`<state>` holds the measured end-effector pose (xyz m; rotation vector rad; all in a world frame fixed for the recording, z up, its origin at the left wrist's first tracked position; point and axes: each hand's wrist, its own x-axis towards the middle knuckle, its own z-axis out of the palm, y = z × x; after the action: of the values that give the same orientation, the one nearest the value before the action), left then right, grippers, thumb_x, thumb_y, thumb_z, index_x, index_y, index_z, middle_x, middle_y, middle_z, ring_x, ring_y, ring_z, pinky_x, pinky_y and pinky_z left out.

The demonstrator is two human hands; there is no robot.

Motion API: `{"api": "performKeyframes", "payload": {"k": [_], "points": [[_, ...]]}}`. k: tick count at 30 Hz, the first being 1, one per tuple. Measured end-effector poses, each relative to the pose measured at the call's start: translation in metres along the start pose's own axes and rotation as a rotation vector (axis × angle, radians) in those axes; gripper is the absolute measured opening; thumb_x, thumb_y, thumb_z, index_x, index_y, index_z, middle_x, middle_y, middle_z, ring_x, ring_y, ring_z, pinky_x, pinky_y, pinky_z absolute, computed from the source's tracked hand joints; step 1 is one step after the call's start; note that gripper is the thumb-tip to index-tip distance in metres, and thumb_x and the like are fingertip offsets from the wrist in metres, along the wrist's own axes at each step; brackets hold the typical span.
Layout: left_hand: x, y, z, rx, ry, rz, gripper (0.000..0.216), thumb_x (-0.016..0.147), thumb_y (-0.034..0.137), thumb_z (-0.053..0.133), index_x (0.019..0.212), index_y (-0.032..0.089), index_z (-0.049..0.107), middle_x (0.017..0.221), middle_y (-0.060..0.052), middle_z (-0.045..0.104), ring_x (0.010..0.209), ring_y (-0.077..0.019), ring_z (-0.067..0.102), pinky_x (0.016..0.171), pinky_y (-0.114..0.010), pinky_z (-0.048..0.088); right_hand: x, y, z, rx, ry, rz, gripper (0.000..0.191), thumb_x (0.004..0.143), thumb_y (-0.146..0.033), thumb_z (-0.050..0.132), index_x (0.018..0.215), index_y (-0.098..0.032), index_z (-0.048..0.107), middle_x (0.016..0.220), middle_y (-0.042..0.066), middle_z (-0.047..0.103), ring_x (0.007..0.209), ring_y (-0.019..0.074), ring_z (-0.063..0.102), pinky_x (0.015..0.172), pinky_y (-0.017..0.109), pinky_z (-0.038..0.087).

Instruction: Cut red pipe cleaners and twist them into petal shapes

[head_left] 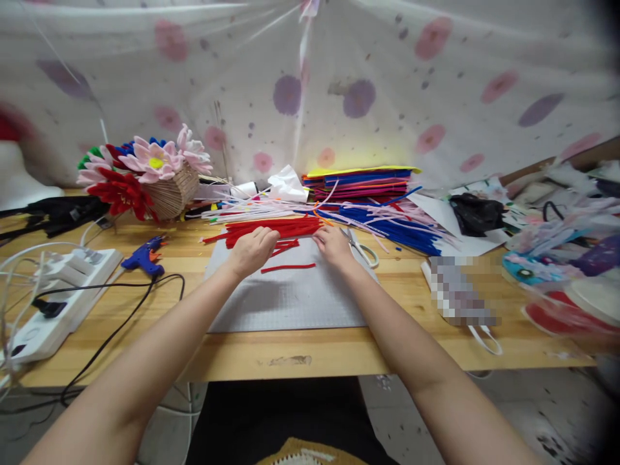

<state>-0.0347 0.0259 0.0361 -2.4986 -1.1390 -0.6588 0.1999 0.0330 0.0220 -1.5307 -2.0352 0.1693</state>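
A bundle of red pipe cleaners point(293, 224) lies across the back of the grey cutting mat point(290, 303). My left hand point(255, 250) is closed, its fingers pinched at the front of the bundle. To its right, my right hand point(333, 247) pinches near the right end of the same red strands. Exactly which strands the fingertips hold is hard to make out. Short red pieces lie below the bundle, with one single piece point(288, 268) apart on the mat. Scissors point(361, 248) with pale handles rest just right of my right hand.
Blue and pink pipe cleaners point(387, 226) spread behind the mat, near a stacked pile point(363, 185). At left are a blue glue gun point(145, 256), a power strip point(62, 303) with cords, and a basket of fuzzy flowers point(167, 190). A blurred-out phone-like object point(455, 290) lies right.
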Motion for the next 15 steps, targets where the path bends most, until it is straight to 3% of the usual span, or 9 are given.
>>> {"api": "performKeyframes", "payload": {"k": [2,5,8,11,13,15], "points": [[0.002,-0.001,-0.006,-0.033,0.070,-0.053,0.021,0.087,0.022,0.030,0.095,0.017,0.049,0.088,-0.008,0.058,0.087,-0.0165,0.054,0.074,-0.028,0.043,0.008,-0.003,0.001,0.051,0.021,0.047,0.023,0.082,-0.021,0.039,0.092,-0.018,0.059,0.096,0.011,0.055,0.095,0.0224,0.049,0.086,0.037,0.036],[0.003,-0.003,-0.012,-0.077,0.119,-0.097,0.021,0.086,0.021,0.031,0.099,0.017,0.047,0.093,-0.009,0.057,0.094,-0.0173,0.053,0.080,-0.031,0.043,0.015,-0.011,0.000,0.132,0.113,0.074,0.035,0.076,-0.017,0.045,0.111,-0.019,0.048,0.106,0.011,0.052,0.097,0.0224,0.048,0.084,0.037,0.038],[-0.001,-0.001,-0.011,-0.085,0.072,-0.055,0.022,0.084,0.018,0.032,0.100,0.017,0.048,0.094,-0.009,0.057,0.092,-0.0175,0.053,0.079,-0.030,0.043,0.021,-0.021,-0.004,0.220,0.220,0.091,0.051,0.071,-0.021,0.053,0.119,-0.019,0.036,0.109,0.011,0.047,0.096,0.0213,0.047,0.079,0.034,0.039],[-0.007,0.003,-0.005,-0.044,-0.008,-0.025,0.025,0.084,0.019,0.033,0.103,0.017,0.049,0.094,-0.009,0.057,0.088,-0.0177,0.053,0.067,-0.027,0.044,0.025,-0.028,-0.011,0.314,0.241,0.161,0.047,0.071,-0.031,0.058,0.112,-0.018,0.040,0.093,0.007,0.050,0.081,0.0168,0.048,0.068,0.029,0.040],[-0.010,0.004,-0.002,0.010,-0.049,-0.051,0.026,0.085,0.021,0.033,0.103,0.018,0.051,0.092,-0.009,0.056,0.085,-0.0177,0.053,0.062,-0.026,0.042,0.023,-0.031,-0.017,0.442,0.003,0.195,0.037,0.074,-0.042,0.054,0.101,-0.017,0.048,0.075,0.002,0.048,0.064,0.0126,0.045,0.056,0.025,0.037],[-0.012,0.003,0.000,0.071,-0.082,-0.088,0.026,0.086,0.021,0.031,0.100,0.018,0.053,0.089,-0.009,0.056,0.084,-0.0177,0.052,0.062,-0.026,0.040,0.019,-0.033,-0.023,0.571,-0.444,0.142,0.040,0.078,-0.052,0.044,0.090,-0.016,0.055,0.061,-0.001,0.043,0.051,0.0088,0.038,0.046,0.021,0.031]]}}
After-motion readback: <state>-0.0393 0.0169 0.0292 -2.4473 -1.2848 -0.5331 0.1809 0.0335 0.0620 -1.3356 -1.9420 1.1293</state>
